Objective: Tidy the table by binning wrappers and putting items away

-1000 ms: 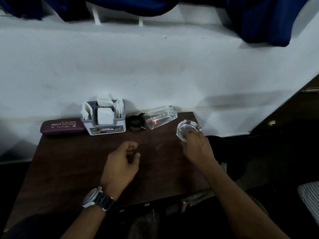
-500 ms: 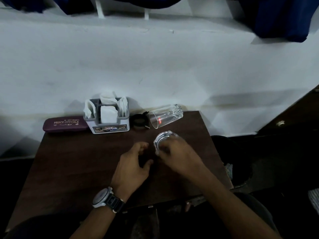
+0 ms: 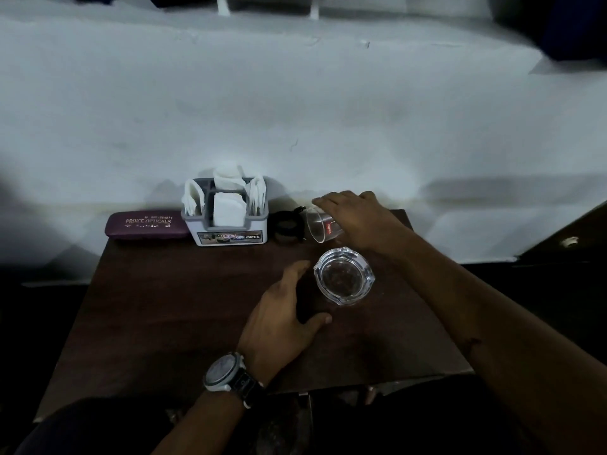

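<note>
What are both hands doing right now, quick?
Left hand: open, holding nothing, beside the clear glass ashtray.
Right hand: over the clear drinking glass lying on its side; grip cannot be told.

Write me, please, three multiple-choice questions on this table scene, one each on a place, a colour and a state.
1. Where does the glass ashtray sit?
A. on a shelf
B. on the table, beside the left hand
C. on the floor

2. What colour is the spectacle case?
A. maroon
B. yellow
C. green

3. How is the drinking glass under the right hand placed?
A. upright
B. lying on its side
C. upside down

Answers:
1 B: it rests on the dark wood just right of the left hand's fingers.
2 A: the case by the wall is maroon with pale lettering.
3 B: its open mouth faces sideways, to the left.
</note>
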Tool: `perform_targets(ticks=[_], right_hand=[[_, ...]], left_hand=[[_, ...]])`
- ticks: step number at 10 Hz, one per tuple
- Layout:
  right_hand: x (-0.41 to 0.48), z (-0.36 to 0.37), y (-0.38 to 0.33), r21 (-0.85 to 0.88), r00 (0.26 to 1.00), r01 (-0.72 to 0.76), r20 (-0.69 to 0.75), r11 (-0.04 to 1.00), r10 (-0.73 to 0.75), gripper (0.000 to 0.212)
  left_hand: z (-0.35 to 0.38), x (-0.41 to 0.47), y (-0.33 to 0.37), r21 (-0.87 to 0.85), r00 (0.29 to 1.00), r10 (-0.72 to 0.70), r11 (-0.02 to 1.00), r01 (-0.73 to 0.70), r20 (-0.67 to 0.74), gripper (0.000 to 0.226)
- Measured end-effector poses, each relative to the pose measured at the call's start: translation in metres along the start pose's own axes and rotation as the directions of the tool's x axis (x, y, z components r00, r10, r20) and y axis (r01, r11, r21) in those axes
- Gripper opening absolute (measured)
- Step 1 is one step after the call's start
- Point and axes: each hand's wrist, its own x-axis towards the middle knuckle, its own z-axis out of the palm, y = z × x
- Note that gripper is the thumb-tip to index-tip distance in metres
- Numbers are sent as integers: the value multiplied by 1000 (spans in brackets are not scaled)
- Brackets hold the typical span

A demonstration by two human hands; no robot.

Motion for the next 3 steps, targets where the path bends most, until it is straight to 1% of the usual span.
perform_targets(ticks=[1, 2, 3], right_hand=[[-4, 0, 4, 72, 998, -26, -54, 997, 30, 75], [-19, -13, 8, 349, 972, -89, -175, 933, 158, 79], [-34, -18, -1, 650, 831, -112, -354, 752, 429, 75]], left_hand=[[1, 0, 2, 3, 1000, -1, 1000, 1, -6, 85], [4, 1, 5, 25, 999, -14, 1000, 15, -39, 90], [16, 6, 8, 0, 999, -34, 999, 34, -12, 105]])
